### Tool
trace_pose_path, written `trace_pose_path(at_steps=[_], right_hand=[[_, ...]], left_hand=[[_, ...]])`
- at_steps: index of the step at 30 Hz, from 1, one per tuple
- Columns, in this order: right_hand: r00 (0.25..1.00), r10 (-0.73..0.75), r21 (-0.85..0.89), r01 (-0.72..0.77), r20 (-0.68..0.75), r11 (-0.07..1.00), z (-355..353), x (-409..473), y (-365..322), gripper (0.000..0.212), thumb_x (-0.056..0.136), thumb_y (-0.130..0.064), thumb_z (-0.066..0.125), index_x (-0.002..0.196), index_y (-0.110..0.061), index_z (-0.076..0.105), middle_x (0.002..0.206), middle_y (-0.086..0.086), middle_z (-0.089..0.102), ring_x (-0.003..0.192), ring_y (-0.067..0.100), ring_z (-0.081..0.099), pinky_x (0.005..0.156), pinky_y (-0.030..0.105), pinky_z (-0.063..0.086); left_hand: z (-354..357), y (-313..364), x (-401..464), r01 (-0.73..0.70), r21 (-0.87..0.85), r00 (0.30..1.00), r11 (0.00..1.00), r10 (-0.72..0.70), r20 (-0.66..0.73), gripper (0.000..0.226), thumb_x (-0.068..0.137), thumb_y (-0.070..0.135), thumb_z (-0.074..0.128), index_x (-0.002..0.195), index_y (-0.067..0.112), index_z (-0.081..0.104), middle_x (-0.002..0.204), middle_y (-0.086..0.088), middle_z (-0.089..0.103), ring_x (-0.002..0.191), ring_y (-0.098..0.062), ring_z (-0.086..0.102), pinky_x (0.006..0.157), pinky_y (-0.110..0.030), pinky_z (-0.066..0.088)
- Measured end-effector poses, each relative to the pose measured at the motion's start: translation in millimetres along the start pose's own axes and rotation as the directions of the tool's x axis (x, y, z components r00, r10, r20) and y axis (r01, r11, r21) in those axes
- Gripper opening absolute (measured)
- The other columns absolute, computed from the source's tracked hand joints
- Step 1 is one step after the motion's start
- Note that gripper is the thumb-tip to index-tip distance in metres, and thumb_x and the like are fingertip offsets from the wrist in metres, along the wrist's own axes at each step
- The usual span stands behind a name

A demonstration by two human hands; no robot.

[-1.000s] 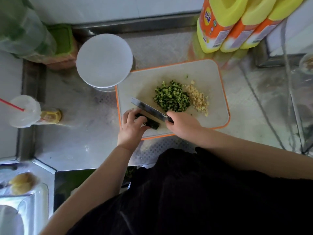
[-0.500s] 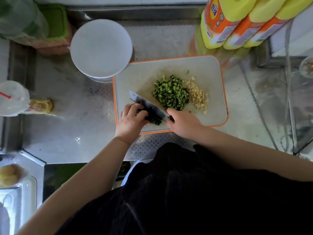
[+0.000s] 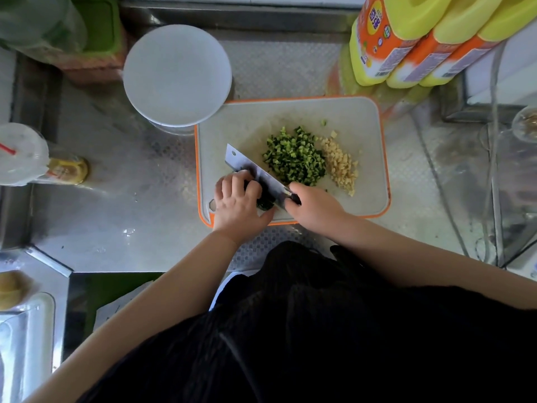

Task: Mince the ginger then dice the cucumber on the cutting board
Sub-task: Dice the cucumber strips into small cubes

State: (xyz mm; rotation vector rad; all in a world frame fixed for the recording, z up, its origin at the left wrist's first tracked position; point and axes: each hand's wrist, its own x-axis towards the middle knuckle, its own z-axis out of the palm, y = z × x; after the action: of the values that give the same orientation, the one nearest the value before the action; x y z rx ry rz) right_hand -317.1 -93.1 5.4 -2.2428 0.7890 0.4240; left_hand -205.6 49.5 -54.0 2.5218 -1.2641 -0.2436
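Board (image 3: 369,129): diced cucumber (image 3: 293,158), minced ginger (image 3: 340,167).
Left hand (image 3: 238,202): fingers curled, pinning cucumber piece (image 3: 266,203).
Right hand (image 3: 313,207): clenched on knife (image 3: 255,173).

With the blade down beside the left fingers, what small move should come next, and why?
Probably lift the knife and slide the left hand back slightly for another cut: it holds an uncut dark cucumber piece, while the diced cucumber and minced ginger lie aside.
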Motion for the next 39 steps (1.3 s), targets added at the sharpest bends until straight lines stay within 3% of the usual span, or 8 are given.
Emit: trace_pose_path(at_steps=[4,12,16,19,22,24,29,39], right_hand=[[1.000,-0.014,-0.030,0.014,0.007,0.999,1,0,-2,0.024,0.091,-0.023,0.048,0.073,-0.014,0.035,0.061,0.009,0.045,0.050,0.021,0.040,0.047,0.034,0.026],[0.999,-0.054,-0.137,0.053,-0.001,0.989,-1,0,-6,0.023,0.096,-0.025,0.047,0.079,-0.012,0.041,0.062,0.007,0.051,0.054,0.026,0.052,0.047,0.037,0.035],[0.998,-0.067,-0.131,0.067,0.002,0.989,0,-1,-7,0.025,0.096,-0.024,0.048,0.077,-0.011,0.039,0.059,0.008,0.048,0.050,0.025,0.047,0.046,0.036,0.032],[0.998,-0.064,-0.123,0.063,-0.001,0.990,-1,-3,-7,0.027,0.096,-0.025,0.049,0.076,-0.011,0.039,0.057,0.006,0.045,0.048,0.021,0.042,0.046,0.035,0.032],[0.998,-0.063,-0.147,0.063,0.004,0.987,-1,-4,-9,0.025,0.097,-0.027,0.048,0.078,-0.012,0.040,0.057,0.004,0.046,0.049,0.022,0.045,0.046,0.037,0.037],[0.998,-0.056,-0.182,0.059,0.025,0.982,-2,-3,-11,0.023,0.098,-0.028,0.047,0.081,-0.014,0.039,0.057,0.002,0.046,0.049,0.020,0.046,0.047,0.037,0.039],[0.998,-0.029,-0.268,0.045,0.064,0.962,-2,-2,-15,0.020,0.101,-0.027,0.042,0.085,-0.014,0.037,0.060,0.000,0.044,0.050,0.018,0.044,0.044,0.029,0.031],[0.996,0.011,-0.239,0.012,0.092,0.971,-1,-2,-19,0.032,0.102,-0.028,0.039,0.073,-0.016,0.034,0.062,0.000,0.041,0.051,0.015,0.040,0.044,0.030,0.025]], left_hand=[[3,-5,0,0.043,-0.025,0.999,0.999,-0.043,0.006,0.046,0.071,0.056,0.062,0.089,0.015,0.055,0.116,-0.012,0.046,0.110,-0.032,0.037,0.100,-0.053,0.036],[-12,-33,-4,-0.013,-0.175,0.999,0.984,0.022,0.049,0.047,0.070,0.032,0.083,0.103,0.008,0.059,0.122,-0.017,0.045,0.120,-0.035,0.035,0.096,-0.053,0.045],[-20,-37,1,0.033,-0.196,0.999,0.980,-0.032,0.004,0.042,0.067,0.015,0.086,0.099,0.004,0.062,0.119,-0.023,0.049,0.110,-0.043,0.048,0.080,-0.052,0.052],[-20,-31,4,0.067,-0.192,0.998,0.979,-0.068,0.002,0.037,0.065,0.014,0.087,0.092,0.005,0.063,0.115,-0.023,0.051,0.104,-0.045,0.052,0.073,-0.049,0.052],[-19,-33,2,0.069,-0.190,0.997,0.979,-0.073,-0.018,0.031,0.069,0.017,0.085,0.089,0.006,0.065,0.112,-0.020,0.053,0.105,-0.043,0.050,0.078,-0.049,0.051],[-16,-35,0,0.023,-0.131,0.995,0.991,-0.035,-0.089,0.029,0.073,0.024,0.080,0.091,0.007,0.065,0.110,-0.018,0.054,0.106,-0.040,0.048,0.084,-0.049,0.048],[-3,-32,-3,-0.316,-0.029,0.925,0.948,0.302,-0.229,0.021,0.086,0.029,0.061,0.094,0.011,0.069,0.102,-0.010,0.062,0.102,-0.029,0.049,0.085,-0.040,0.045],[11,-30,-1,-0.310,-0.167,0.913,0.936,0.244,-0.327,0.010,0.094,0.011,0.061,0.091,0.003,0.067,0.097,-0.012,0.066,0.094,-0.034,0.060,0.086,-0.043,0.052]])
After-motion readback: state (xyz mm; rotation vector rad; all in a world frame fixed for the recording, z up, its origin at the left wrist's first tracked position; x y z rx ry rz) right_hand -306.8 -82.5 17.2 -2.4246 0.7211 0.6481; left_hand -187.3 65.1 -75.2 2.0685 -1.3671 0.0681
